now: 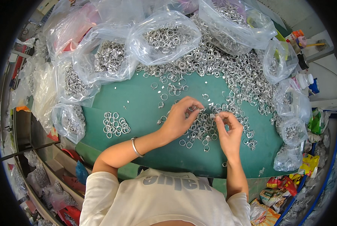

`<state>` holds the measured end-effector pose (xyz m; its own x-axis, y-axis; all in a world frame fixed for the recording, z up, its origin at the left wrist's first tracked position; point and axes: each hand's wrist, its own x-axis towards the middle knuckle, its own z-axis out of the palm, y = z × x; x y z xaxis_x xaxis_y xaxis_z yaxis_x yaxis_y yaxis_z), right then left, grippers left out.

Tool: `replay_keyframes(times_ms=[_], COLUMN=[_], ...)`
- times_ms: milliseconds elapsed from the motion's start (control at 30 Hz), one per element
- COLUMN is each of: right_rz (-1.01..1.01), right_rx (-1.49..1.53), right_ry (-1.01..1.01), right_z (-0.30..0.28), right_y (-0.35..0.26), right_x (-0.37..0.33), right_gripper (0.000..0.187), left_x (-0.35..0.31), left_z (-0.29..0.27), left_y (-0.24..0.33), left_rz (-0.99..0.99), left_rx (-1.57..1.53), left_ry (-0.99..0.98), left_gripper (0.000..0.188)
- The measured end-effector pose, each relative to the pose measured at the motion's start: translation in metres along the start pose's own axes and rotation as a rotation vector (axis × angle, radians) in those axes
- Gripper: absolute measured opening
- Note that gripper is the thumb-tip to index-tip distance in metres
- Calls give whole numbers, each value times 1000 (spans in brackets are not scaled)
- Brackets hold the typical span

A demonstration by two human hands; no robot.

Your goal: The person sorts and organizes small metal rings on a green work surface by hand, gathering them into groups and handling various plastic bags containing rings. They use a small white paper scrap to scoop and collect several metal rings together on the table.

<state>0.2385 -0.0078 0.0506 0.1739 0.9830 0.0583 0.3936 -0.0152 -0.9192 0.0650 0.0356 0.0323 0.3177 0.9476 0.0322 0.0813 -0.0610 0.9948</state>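
Over the middle of the green work surface, my left hand (181,116) pinches a small silver ring (202,110) between thumb and fingertips. My right hand (230,132) is just to its right, its thumb and fingers closed on a tiny pale piece (215,116) too small to make out. A loose pile of silver rings (204,128) lies beneath and between both hands. Off to the left, a small separate group of plain rings (115,124) rests on the green surface.
A large heap of silver rings (236,71) spreads across the back and right. Clear plastic bags of rings (164,39) line the far edge and both sides. Small white bits (159,92) dot the green surface (119,98). Drawers (59,165) stand at lower left, colourful packets (277,188) at lower right.
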Motion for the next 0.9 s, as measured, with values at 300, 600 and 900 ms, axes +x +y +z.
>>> replay_keyframes(times_ms=[300,600,900], right_rz=[303,188,465], right_rx=[494,122,481], right_ry=[-162,-319,-394], right_z=[3,-7,-18], right_y=[1,16,25], right_x=[0,-5,9], right_gripper=[5,2,9], left_x=[0,-10,12], left_z=[1,-12,-35], left_y=[7,-7,-12], left_rz=[-240,102,39], left_rx=[-88,343,489], left_ry=[-257,-156,-18], left_gripper=[14,16,11])
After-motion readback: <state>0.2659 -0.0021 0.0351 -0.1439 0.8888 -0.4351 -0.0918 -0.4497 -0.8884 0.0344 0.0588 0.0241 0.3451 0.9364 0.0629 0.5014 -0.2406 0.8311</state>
